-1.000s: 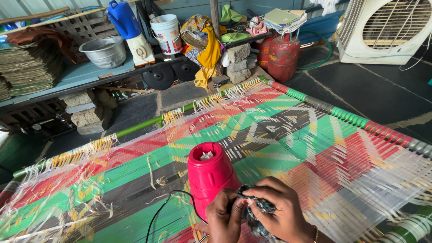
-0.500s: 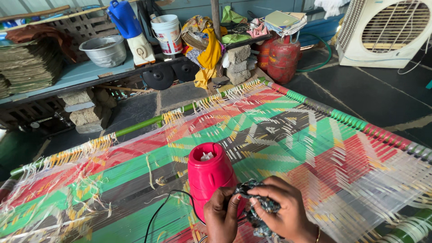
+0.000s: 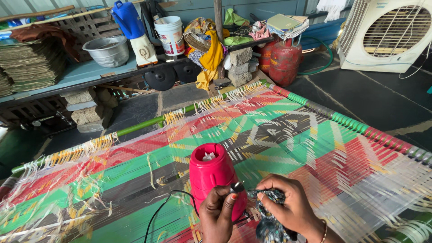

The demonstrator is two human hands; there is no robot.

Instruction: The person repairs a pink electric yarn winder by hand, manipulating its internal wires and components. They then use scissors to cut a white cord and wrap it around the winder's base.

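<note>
Compared with a second ago, the view is much the same; the hands have shifted slightly, with the left hand now more clearly on the red jar and the dark bundle drawn lower right.

The woven cot (image 3: pixel 288 135) fills the foreground: flat plastic strips in green, red, grey and clear, interlaced in zigzag bands, with frayed yellow and white ends along a green pole (image 3: pixel 144 125). Behind it, a white box-shaped cooler (image 3: pixel 382 33) with a slatted grille stands on the dark floor. A blue shelf (image 3: pixel 67 76) carries stacked flat brown sheets, a dull round metal bowl (image 3: pixel 108 50), a white plastic bucket (image 3: pixel 170 33) and a blue can (image 3: pixel 127 19); what the bowl and bucket hold cannot be seen. A rounded red cylinder (image 3: pixel 284 60) stands beside grey bricks.

The red jar (image 3: pixel 211 177), smooth plastic, stands upright on the cot, something pale showing in its open top. The left hand (image 3: pixel 218 216) grips its lower side. The right hand (image 3: pixel 290 207) is closed on a dark patterned cloth bundle (image 3: pixel 270 225), just right of the jar. A thin black cord (image 3: pixel 159 211) loops nearby.
</note>
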